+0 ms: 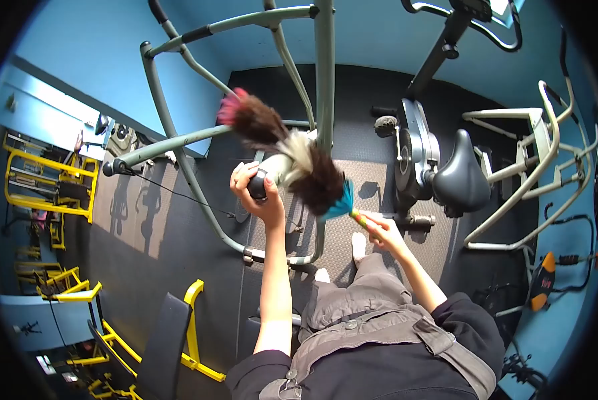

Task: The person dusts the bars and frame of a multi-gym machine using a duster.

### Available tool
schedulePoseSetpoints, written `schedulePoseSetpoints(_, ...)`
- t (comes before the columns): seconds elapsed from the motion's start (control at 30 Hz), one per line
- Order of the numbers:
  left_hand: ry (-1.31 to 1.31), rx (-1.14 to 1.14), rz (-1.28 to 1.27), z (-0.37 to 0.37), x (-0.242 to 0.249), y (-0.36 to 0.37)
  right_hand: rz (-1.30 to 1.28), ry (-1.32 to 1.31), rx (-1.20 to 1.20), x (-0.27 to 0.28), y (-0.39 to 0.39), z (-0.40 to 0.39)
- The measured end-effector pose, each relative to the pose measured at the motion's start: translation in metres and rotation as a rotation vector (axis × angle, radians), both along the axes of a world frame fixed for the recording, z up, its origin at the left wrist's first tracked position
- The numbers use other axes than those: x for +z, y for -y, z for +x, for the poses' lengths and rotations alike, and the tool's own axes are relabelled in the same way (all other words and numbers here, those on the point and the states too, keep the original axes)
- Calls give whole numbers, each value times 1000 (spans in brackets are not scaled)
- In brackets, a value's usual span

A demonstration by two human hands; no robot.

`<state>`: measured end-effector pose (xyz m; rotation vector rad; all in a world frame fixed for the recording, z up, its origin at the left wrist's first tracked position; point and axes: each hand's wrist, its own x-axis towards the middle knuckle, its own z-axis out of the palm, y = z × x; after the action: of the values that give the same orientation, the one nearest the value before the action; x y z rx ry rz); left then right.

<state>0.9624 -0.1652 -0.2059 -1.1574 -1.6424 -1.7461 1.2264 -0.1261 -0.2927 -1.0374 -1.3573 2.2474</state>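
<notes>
My right hand [381,229] grips the coloured handle of a feather duster [292,157]. Its brown, white and pink feathers reach up and to the left across a grey-green exercise machine [179,143]. My left hand [256,190] is closed around a black end grip of that machine's handlebar, just under the feathers. The duster's blue feathers sit right above my right hand.
An exercise bike with a grey saddle [460,179] stands to the right on a rubber mat. A white frame machine [546,153] is at the far right. Yellow racks [49,183] and a yellow-framed bench [172,333] are on the left. Blue walls surround the dark floor.
</notes>
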Motion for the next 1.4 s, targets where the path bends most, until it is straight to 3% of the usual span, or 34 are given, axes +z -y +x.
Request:
schedulePoseSetpoints(0.17, 31, 16, -30, 4, -5, 6, -47, 124, -319, -116, 15, -50)
schedulePoseSetpoints(0.3, 69, -18, -37, 6, -5, 11, -231, -33, -427, -36, 90, -75)
schedulePoseSetpoints(0.4, 54, -49, -40, 7, -5, 13, -258, -282, -394, -19, 161, -67)
schedulePoseSetpoints(0.5, 15, -55, -62, 6, -9, 18, -186, -380, -379, -31, 221, -65)
schedulePoseSetpoints(0.63, -22, -106, -86, 6, -9, 24, -185, -303, -495, -91, 243, -70)
schedulePoseSetpoints(0.77, -90, -95, -162, 5, -7, 33, -181, -26, -613, -106, 214, -34)
schedulePoseSetpoints(0.9, -155, -113, -214, 3, -2, 40, 207, 375, -342, -54, 178, 34)
schedulePoseSetpoints(1.03, -176, -93, -201, 3, -4, 37, 580, 337, -261, -43, 105, 41)
schedulePoseSetpoints(1.1, -163, -87, -189, 1, -6, 37, 715, 430, -192, 0, 74, 37)
schedulePoseSetpoints(1.17, -155, -101, -194, 2, -4, 38, 854, 310, -161, 28, 56, 39)
schedulePoseSetpoints(1.23, -160, -99, -217, 2, -2, 40, 935, 204, -58, 73, 61, 43)
schedulePoseSetpoints(1.33, -203, -98, -185, 0, -2, 38, 921, 157, -60, 79, 59, 43)
schedulePoseSetpoints(1.4, -176, -99, -186, 5, 1, 40, 865, 156, -116, 51, 47, 39)
